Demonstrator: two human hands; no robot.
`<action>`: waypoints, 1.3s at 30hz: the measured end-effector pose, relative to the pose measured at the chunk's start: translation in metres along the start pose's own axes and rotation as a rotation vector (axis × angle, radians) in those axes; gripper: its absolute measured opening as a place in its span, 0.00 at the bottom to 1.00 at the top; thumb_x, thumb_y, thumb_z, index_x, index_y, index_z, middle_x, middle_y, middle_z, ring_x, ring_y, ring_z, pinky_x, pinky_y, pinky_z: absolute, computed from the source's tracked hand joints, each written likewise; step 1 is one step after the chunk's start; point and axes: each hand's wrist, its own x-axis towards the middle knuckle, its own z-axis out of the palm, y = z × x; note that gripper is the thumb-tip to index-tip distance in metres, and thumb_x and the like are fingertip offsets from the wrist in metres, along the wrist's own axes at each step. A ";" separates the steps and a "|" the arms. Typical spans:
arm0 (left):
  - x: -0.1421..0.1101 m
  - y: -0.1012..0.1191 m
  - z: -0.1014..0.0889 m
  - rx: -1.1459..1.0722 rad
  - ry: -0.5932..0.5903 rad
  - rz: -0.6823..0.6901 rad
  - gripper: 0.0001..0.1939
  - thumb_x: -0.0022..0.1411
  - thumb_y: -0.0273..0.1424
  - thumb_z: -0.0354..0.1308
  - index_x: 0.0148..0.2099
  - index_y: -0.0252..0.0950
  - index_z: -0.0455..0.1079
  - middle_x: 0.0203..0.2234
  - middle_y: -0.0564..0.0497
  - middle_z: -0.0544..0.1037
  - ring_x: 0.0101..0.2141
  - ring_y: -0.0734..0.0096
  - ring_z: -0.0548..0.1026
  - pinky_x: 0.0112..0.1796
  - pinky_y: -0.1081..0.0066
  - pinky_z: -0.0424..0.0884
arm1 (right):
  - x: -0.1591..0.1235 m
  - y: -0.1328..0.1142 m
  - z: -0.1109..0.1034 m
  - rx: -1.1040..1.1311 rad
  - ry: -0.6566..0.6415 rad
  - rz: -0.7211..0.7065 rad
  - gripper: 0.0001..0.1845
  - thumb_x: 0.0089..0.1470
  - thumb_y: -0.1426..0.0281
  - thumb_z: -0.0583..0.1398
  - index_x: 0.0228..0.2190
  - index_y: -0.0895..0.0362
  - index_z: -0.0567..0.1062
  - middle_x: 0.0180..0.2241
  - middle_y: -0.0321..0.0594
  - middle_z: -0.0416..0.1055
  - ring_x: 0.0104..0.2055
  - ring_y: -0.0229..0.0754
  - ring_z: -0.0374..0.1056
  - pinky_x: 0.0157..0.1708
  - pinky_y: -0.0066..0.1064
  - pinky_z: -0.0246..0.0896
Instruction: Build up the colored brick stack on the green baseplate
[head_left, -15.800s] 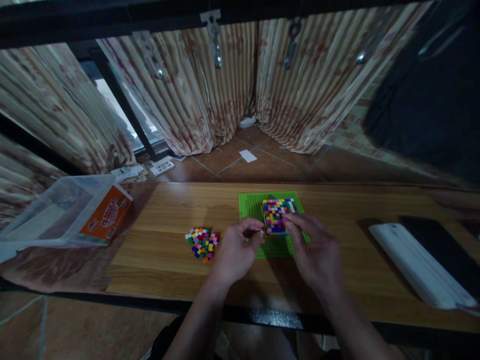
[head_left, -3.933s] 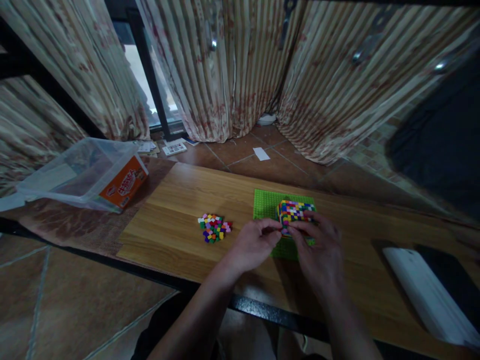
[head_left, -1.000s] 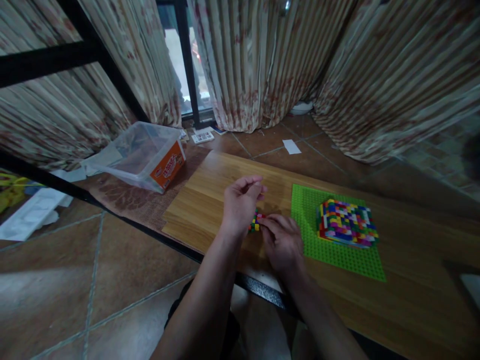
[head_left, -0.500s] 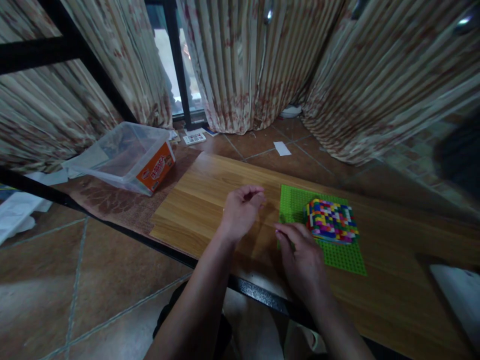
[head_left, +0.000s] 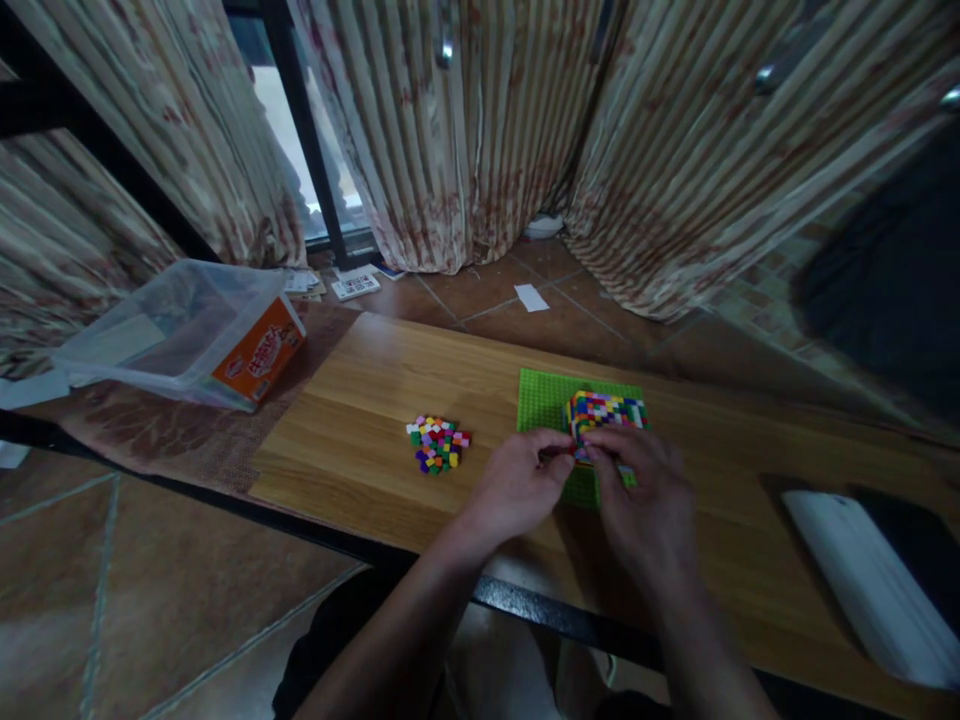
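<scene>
A block of stacked multicoloured building bricks (head_left: 609, 408) stands on a green studded baseplate (head_left: 541, 392). At its near left corner my left hand (head_left: 525, 482) is closed in a pinch, with a bit of red brick at the fingertips. My right hand (head_left: 649, 490) comes in from the right, its thumb and fingers pinched against the front of the block and covering part of it. Whatever lies between the right fingertips is hidden. To the left of both hands, a loose pile of small mixed-colour bricks (head_left: 437, 443) rests on the wooden tabletop (head_left: 360, 420).
A clear plastic bin (head_left: 172, 370) with an orange label stands beyond the table's left end. A white object (head_left: 862, 570) and a dark flat one lie at the right. The table's black front edge (head_left: 525, 600) runs below my forearms. Striped curtains (head_left: 465, 150) hang behind.
Both hands have moved to the brick block and come together at its near left corner. The loose pile, previously out of sight, now shows. My view has shifted to the right.
</scene>
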 end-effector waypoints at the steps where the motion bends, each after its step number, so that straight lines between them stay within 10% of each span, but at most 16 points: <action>1: 0.000 0.001 0.001 -0.003 -0.007 0.011 0.14 0.63 0.29 0.54 0.48 0.36 0.78 0.38 0.48 0.82 0.37 0.66 0.77 0.40 0.68 0.73 | 0.000 0.001 0.001 -0.010 0.006 -0.010 0.10 0.62 0.65 0.59 0.37 0.53 0.80 0.42 0.43 0.76 0.48 0.49 0.68 0.50 0.46 0.64; 22: -0.019 0.009 0.030 0.485 0.040 0.106 0.26 0.64 0.25 0.47 0.64 0.27 0.63 0.52 0.36 0.77 0.51 0.55 0.76 0.55 0.57 0.72 | 0.002 -0.001 0.002 0.022 0.036 0.218 0.09 0.56 0.63 0.62 0.34 0.53 0.81 0.47 0.43 0.75 0.51 0.50 0.66 0.53 0.47 0.59; 39: -0.021 0.002 0.041 0.714 0.052 0.155 0.32 0.60 0.23 0.48 0.66 0.24 0.57 0.47 0.36 0.78 0.46 0.55 0.78 0.49 0.58 0.76 | 0.004 -0.002 0.008 0.093 0.131 0.308 0.06 0.53 0.65 0.64 0.30 0.53 0.81 0.44 0.43 0.77 0.50 0.51 0.69 0.54 0.50 0.59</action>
